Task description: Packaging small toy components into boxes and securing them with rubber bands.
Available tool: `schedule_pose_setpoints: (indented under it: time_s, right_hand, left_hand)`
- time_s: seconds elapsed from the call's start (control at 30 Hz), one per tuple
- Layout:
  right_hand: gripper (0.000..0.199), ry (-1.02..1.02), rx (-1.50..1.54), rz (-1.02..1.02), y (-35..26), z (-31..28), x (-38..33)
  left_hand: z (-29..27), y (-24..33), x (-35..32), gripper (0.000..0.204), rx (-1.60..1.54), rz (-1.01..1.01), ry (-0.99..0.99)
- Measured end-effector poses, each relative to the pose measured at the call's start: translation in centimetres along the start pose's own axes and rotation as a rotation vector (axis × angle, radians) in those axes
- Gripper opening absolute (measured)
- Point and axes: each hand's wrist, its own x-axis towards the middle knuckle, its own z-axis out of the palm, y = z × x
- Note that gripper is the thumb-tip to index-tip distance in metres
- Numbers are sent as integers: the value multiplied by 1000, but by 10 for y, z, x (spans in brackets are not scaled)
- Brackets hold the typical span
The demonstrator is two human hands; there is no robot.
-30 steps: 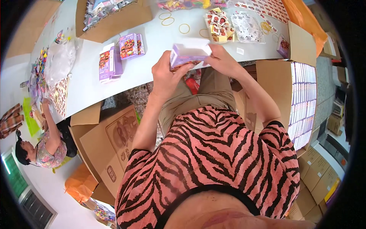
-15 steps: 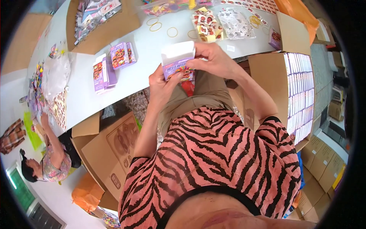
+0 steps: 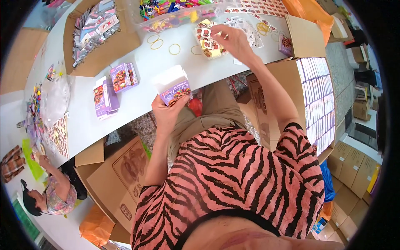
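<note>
My left hand (image 3: 166, 113) is wrapped round the lower part of a small purple carton (image 3: 176, 92), thumb across its printed front. The carton's white top flap (image 3: 171, 76) stands up, and its inside is hidden. Over a pile of small yellow-and-white sticker cards (image 3: 211, 51) reaches my right hand (image 3: 236, 41), fingers bent and thumb apart from them. Its fingertips are at the upper edge of the pile; no card shows lifted off. Beside that hand lie clear packets of white printed sheets (image 3: 252, 36).
Purple cartons (image 3: 121, 77) stand on the white table (image 3: 141, 93) at left, near a cardboard box of small packets (image 3: 129, 46). Rubber bands (image 3: 174, 49) lie beyond. Behind is a clear tub of colourful trinkets (image 3: 179, 16). A box packed with cartons (image 3: 318, 100) stands at right. Another person (image 3: 58, 191) works at far left.
My right hand has let go of the carton and moved up and right to the sticker cards. My left hand keeps the carton, now lower and tilted. The view has shifted slightly.
</note>
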Motion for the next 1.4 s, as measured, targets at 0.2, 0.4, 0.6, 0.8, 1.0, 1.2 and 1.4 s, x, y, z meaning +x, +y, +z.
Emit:
schedule_pose_setpoints:
  time_s: [0.2,0.4,0.6,0.8,1.0,1.2,1.4]
  right_hand:
    - [19,279,-475,-286,54,10,41]
    - [19,364,-350,-302,21,13,49]
    - [15,425,-150,-586,-57,10,75]
    - [20,239,-98,-809,-135,57,150]
    - [31,-16,-390,-1026,-184,149,243]
    - [41,-349,-892,-956,-197,202,285]
    - [52,-523,-776,-815,-204,203,291]
  left_hand:
    - [3,7,3,27,-2,-9,8]
    - [-12,5,11,27,0,-3,61]
    - [-17,5,24,26,-36,19,84]
    - [-27,9,34,25,-57,6,90]
    - [-48,10,44,26,-41,40,126]
    - [-61,8,54,27,-132,37,174]
    - [-72,3,55,28,-90,3,193]
